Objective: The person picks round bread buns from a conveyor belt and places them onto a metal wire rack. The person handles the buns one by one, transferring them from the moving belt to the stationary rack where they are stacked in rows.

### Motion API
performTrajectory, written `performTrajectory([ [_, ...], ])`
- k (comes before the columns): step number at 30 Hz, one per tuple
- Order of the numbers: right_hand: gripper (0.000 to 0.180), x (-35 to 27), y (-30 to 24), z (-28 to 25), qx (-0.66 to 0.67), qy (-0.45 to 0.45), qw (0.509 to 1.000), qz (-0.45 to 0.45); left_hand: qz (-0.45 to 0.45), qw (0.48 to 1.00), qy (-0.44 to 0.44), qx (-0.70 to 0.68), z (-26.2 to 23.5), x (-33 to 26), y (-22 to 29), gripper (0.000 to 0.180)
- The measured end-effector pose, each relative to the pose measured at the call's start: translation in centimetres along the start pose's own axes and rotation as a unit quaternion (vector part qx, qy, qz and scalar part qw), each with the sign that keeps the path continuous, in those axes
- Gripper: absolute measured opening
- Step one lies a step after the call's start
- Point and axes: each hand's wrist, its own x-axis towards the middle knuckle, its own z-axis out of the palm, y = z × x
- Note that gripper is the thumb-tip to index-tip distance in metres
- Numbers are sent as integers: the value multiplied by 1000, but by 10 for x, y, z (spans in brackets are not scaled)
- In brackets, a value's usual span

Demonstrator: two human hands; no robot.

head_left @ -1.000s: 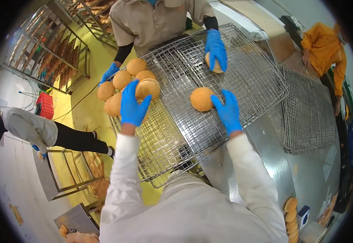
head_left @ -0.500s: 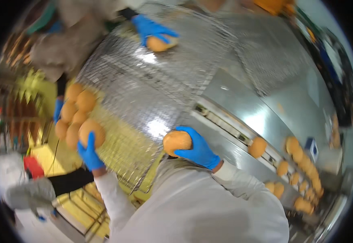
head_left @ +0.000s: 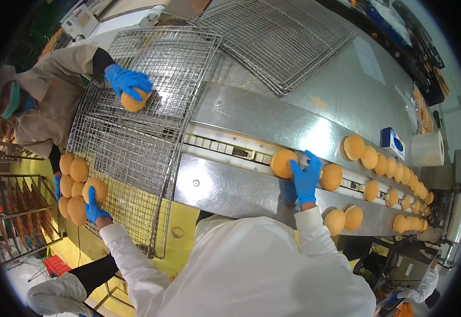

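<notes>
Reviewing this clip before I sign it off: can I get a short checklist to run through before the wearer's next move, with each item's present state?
1. Left hand holds a bun at the wire rack: ok.
2. Right hand is on the bun on the conveyor: ok; a full grasp: cannot tell.
3. Rack has free space beside the placed buns: ok.
4. More buns queued on the conveyor line: ok.
5. Co-worker's hand is clear of the wearer's hands: ok.

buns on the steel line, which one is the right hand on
The bun at the left end of the row, under the right hand. It lies apart from the other buns, which trail off to the right.
</notes>
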Motion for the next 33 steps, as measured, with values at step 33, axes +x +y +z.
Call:
performTrajectory([
  [33, 38, -2, -106, 24, 255, -20, 967, 8, 278, 858, -318, 293, 267, -257, -6, 59],
])
